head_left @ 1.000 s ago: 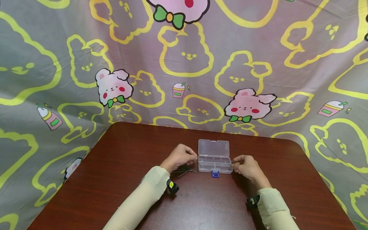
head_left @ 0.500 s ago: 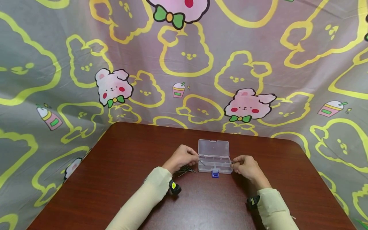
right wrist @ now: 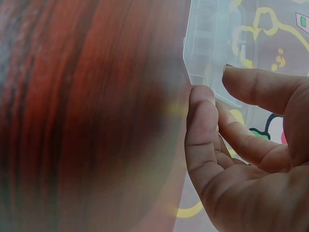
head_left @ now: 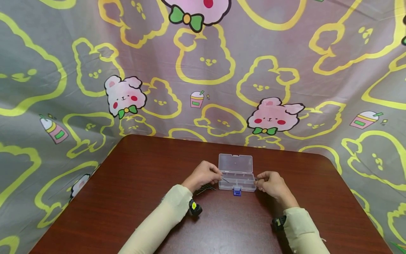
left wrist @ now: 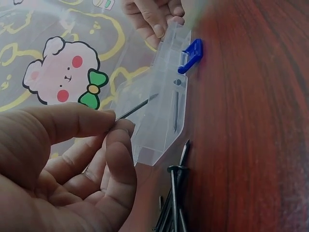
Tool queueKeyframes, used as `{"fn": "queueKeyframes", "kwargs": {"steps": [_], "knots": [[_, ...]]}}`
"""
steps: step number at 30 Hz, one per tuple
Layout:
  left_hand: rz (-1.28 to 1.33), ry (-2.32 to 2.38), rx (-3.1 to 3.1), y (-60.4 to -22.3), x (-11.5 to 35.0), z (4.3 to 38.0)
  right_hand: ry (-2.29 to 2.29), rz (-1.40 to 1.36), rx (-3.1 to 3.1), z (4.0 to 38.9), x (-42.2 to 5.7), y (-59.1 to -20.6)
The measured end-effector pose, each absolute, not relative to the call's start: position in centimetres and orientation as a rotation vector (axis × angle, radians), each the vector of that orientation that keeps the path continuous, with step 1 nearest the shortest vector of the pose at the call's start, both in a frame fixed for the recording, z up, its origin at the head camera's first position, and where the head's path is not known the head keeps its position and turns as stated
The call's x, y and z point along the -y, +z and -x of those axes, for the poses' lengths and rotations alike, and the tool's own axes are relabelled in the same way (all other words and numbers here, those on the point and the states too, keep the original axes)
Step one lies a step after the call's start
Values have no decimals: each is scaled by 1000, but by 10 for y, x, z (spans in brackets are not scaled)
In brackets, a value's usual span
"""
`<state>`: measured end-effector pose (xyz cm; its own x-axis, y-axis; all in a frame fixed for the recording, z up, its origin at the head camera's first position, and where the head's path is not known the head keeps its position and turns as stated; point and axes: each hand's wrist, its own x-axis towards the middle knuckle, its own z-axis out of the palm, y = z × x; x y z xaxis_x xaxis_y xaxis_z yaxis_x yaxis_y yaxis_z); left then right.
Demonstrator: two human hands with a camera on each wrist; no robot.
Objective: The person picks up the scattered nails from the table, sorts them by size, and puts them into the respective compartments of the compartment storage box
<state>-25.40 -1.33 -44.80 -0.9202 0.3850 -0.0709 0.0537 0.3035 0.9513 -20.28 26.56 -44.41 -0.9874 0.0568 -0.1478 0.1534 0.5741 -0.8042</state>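
Observation:
In the head view, a clear plastic compartment box (head_left: 245, 183) stands on the table with its lid (head_left: 235, 163) raised and a blue latch (head_left: 237, 192) at the front. My left hand (head_left: 206, 174) pinches a nail (left wrist: 137, 108) between thumb and fingertips, its point over the box's left part. One nail (left wrist: 175, 107) lies inside a front compartment. Beside the box's left end, partly under my left hand, is a pile of dark nails (left wrist: 175, 198). My right hand (head_left: 270, 183) holds the box's right end, fingers curled against the outside and thumb at the wall.
The brown wooden table (head_left: 158, 158) runs back to a grey cartoon-print cloth (head_left: 209, 95), which also hangs at both sides. Black straps with devices sit on both wrists.
My left hand has moved slightly right with the nail, bringing it further over the box's left compartments. My right hand and the box stay in place.

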Motion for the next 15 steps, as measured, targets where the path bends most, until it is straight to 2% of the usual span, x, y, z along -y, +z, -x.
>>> {"fn": "queueKeyframes", "kwargs": {"steps": [15], "knots": [[-456, 1482, -2408, -444, 7, 250, -1388, -181, -2699, 203, -265, -444]]}}
